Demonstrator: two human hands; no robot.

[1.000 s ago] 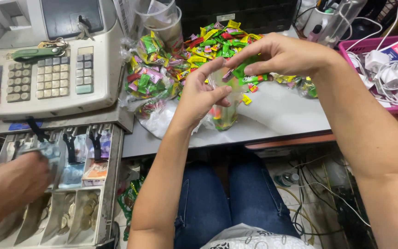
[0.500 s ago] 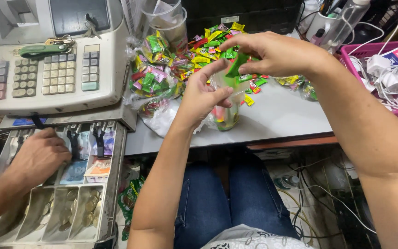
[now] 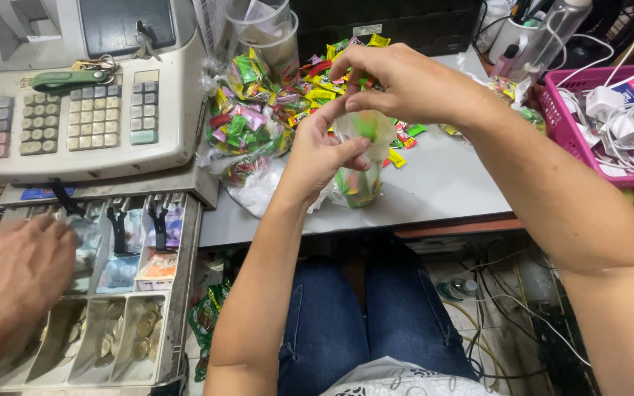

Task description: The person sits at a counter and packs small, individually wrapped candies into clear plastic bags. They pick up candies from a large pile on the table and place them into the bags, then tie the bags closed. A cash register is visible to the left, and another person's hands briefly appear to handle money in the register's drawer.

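A small clear bag (image 3: 357, 180) of bright candies stands upright just above the centre of the frame, its bottom resting on the grey counter (image 3: 442, 187) and its long axis running up toward the two hands. The left hand (image 3: 317, 158) comes at it from the lower left, thumb and fingertips pinching the bag's upper side. The right hand (image 3: 405, 84) sits directly over the bag's mouth, fingers curled shut on the gathered plastic at the top (what exactly they pinch is hidden by the knuckles). So the bag hangs below the right grip and just right of the left one; both touch it. A loose candy pile (image 3: 273, 110) lies behind, toward the upper middle. At the lower left another person's hand (image 3: 23, 271) hovers over the open cash drawer (image 3: 111, 323), beneath the register (image 3: 89, 110).
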